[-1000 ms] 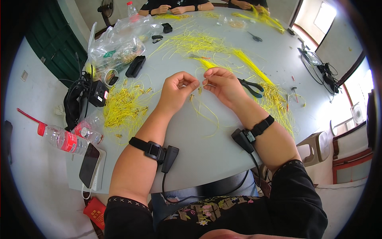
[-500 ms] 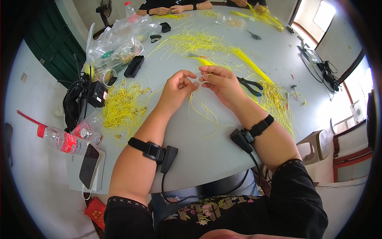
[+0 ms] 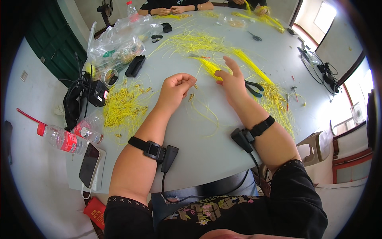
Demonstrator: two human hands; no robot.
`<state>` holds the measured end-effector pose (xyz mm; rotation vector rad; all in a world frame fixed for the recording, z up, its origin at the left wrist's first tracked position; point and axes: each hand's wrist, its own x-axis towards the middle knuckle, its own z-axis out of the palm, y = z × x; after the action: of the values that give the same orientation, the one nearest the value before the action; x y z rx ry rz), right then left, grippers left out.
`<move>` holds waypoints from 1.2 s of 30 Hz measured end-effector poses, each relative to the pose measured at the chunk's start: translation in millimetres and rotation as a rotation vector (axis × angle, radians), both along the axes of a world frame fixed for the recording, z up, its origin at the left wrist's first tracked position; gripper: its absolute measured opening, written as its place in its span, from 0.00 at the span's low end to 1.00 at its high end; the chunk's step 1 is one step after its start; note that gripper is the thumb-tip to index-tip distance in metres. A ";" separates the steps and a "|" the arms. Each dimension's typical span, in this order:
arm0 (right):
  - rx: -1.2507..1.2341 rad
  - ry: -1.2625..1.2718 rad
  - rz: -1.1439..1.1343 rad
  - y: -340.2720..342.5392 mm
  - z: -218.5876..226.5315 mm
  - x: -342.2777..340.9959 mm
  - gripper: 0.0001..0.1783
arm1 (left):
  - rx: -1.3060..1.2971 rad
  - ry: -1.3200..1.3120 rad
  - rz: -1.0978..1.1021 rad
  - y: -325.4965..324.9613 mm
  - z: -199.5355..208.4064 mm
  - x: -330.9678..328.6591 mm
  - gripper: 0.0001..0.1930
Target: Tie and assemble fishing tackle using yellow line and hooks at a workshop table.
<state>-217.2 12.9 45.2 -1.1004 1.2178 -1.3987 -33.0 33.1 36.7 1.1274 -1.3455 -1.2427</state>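
Note:
My left hand [image 3: 174, 92] is closed in a pinch on a thin yellow wire with a small brass-coloured end [image 3: 195, 85] below the fingertips. To its right, my right hand [image 3: 233, 87] is open and empty, fingers and thumb apart, over the table beside a bundle of yellow wires [image 3: 210, 67]. Dark pliers [image 3: 255, 88] lie just right of that hand, their jaws hidden behind it. Below and between my hands a few loose yellow wires [image 3: 207, 113] with a brass-coloured end lie on the grey table [image 3: 199, 155].
Left of my left arm is a heap of yellow wires [image 3: 124, 105] with brass-coloured ends. A longer bundle [image 3: 254, 67] stretches along the right. Plastic bags [image 3: 119, 44], a black case [image 3: 135, 66], a bottle [image 3: 63, 139] and a phone [image 3: 89, 163] line the left side. Two people work at the far edge.
My right hand has parted from the left and moved right, its fingers opening. My left hand stays nearly in place, pinching the wire.

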 end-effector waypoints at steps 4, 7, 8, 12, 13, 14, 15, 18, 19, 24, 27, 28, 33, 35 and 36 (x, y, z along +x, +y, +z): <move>0.006 0.261 0.274 -10.9 -12.4 -10.0 0.17 | 0.040 0.123 -0.010 -3.0 -2.7 -0.2 0.06; -0.142 0.257 0.400 5.2 -8.2 4.1 0.12 | 0.060 0.154 -0.020 -3.2 -5.3 0.7 0.07; -0.142 0.256 0.399 7.1 -7.0 5.2 0.12 | 0.037 0.161 -0.027 -2.5 -3.5 -1.4 0.06; -0.039 0.058 0.506 7.6 -7.8 4.5 0.16 | -0.021 0.180 -0.062 -2.2 -3.2 -3.0 0.05; 0.049 -0.080 0.548 6.9 -8.8 4.0 0.17 | -0.021 0.179 -0.062 -2.0 -3.0 -2.1 0.05; 0.049 -0.080 0.545 6.4 -10.4 3.7 0.17 | -0.019 0.176 -0.089 -1.8 -2.5 -1.3 0.06; 0.082 -0.229 0.604 5.9 -11.7 3.4 0.17 | -0.016 0.172 -0.115 -1.7 -2.2 -1.2 0.06; 0.124 -0.421 0.688 5.0 -13.5 3.4 0.16 | -0.064 0.137 -0.101 1.4 1.3 -4.6 0.06; 0.134 -0.461 0.714 4.7 -13.9 3.5 0.15 | -0.063 0.137 -0.100 0.7 0.5 -4.2 0.06; 0.123 -0.399 0.649 4.5 -12.7 3.3 0.12 | -0.195 0.029 -0.086 -2.6 -3.2 -3.0 0.09; 0.136 -0.380 0.648 4.3 -12.5 4.0 0.09 | -0.163 0.071 -0.064 -3.2 -3.6 -4.3 0.11; 0.143 -0.380 0.652 4.8 -11.4 4.6 0.07 | -0.162 0.071 -0.064 -3.1 -3.3 -4.2 0.11; 0.144 -0.374 0.675 6.4 -9.4 5.9 0.07 | -0.114 0.086 -0.117 -2.9 -3.9 -1.5 0.14; 0.137 -0.373 0.672 5.4 -11.0 5.5 0.07 | -0.072 0.218 -0.106 -3.2 -3.8 -1.1 0.15; 0.117 -0.359 0.668 3.5 -13.5 4.8 0.07 | -0.029 0.350 -0.095 -3.4 -3.4 -1.1 0.15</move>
<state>-212.4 16.4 31.7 -0.9925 0.5814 -0.9359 -34.1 29.7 33.3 0.7875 -1.1560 -1.4102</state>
